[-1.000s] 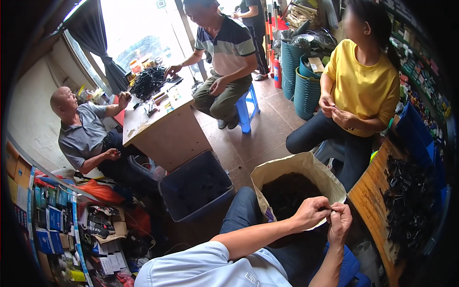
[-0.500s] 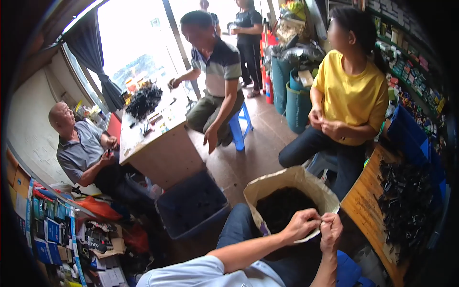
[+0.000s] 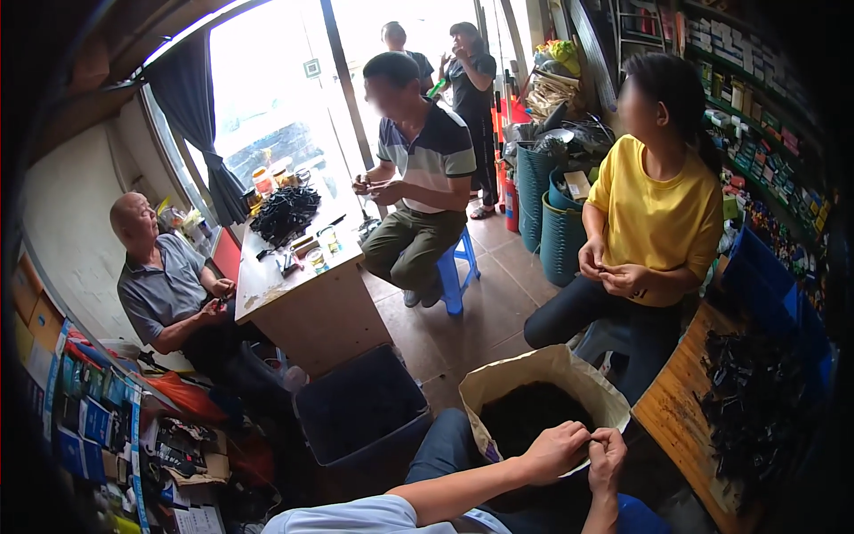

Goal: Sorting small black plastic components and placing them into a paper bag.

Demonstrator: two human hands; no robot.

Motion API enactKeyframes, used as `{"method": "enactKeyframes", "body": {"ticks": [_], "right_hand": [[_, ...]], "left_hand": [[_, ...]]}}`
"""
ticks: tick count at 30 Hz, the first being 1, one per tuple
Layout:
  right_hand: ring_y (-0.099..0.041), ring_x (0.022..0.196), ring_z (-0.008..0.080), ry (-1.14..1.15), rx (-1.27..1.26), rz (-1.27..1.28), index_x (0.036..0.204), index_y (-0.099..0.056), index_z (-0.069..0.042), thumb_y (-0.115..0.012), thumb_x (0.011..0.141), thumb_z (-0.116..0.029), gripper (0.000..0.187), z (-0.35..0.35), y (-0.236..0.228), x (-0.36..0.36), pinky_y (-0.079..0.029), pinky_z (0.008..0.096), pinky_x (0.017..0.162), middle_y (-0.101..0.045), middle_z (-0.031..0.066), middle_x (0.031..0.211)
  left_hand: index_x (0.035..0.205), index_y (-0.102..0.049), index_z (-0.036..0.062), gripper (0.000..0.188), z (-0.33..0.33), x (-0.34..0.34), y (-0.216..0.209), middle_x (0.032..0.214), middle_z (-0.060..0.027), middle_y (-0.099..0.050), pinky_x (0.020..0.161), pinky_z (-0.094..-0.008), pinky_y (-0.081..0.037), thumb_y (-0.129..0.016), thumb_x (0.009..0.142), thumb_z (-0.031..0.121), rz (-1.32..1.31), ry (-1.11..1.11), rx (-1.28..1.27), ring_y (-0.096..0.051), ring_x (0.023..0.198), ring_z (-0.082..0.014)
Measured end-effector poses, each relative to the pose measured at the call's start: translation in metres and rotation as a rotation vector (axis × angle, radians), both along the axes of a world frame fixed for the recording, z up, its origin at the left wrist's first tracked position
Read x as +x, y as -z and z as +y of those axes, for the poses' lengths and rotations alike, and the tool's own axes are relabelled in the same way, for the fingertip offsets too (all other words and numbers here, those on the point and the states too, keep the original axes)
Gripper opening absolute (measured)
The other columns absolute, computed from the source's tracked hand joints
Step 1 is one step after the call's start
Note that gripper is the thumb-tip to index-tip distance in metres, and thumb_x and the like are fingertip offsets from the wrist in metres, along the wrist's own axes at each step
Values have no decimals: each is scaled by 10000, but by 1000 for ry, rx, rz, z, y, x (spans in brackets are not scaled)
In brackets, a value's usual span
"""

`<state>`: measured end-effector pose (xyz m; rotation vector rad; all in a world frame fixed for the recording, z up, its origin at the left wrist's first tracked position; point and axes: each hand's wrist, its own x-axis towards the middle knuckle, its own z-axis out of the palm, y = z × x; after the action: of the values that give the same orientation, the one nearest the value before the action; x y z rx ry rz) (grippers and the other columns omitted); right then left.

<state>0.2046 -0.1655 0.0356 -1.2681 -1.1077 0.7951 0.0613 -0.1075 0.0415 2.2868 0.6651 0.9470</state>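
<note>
Both my hands meet over the near rim of a tall beige sack (image 3: 487,384), its mouth rolled open. My left hand (image 3: 558,451) is closed, thumb and fingers pinched together. Against its fingertips, my right hand (image 3: 608,458) is closed too. Whatever small thing they may hold between them is hidden by the fingers. Inside the sack lies a heap of small black parts (image 3: 525,418). On my right, more black plastic pieces (image 3: 752,400) are piled on a wooden board (image 3: 676,400).
A dark blue bin (image 3: 360,405) stands on the floor to my left, before a white table (image 3: 294,303) bearing a black heap. Co-workers sit at that table and across from me, hands together. A blue stool (image 3: 457,267) and green rolls (image 3: 559,240) stand beyond; crowded shelves line both sides.
My view has tilted up slightly. My hands stay pinched together over the sack. The co-worker in the striped shirt has drawn a reaching arm back and brought both hands together.
</note>
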Motion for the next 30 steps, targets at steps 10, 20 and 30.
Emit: {"method": "enactKeyframes", "body": {"ticks": [10,20,30], "right_hand": [[-488,630,45,-51,-165,-6,960,-605,-9,-632,880,-79,109,-16,-10,-1,-396,199,574,-545,-26,720],[-478,589,57,11,-223,-157,850,-600,-14,-625,907,-145,146,-27,0,7,-399,237,526,-546,-16,634],[-420,590,10,-219,-333,159,839,-543,-58,-600,883,-65,72,-23,-12,13,-344,180,510,-486,-63,686]], "left_hand": [[1265,-539,-6,408,28,-8,2,849,-34,-593,607,-230,-435,-623,897,148,-430,137,-1253,-504,676,-83],[1126,-580,-45,291,8,-8,9,789,-50,-605,647,-268,-472,-589,906,145,-194,338,-982,-553,716,-114],[999,-627,-40,298,17,-12,-15,695,-130,-619,589,-296,-476,-625,782,164,22,252,-830,-574,629,-122]]}}
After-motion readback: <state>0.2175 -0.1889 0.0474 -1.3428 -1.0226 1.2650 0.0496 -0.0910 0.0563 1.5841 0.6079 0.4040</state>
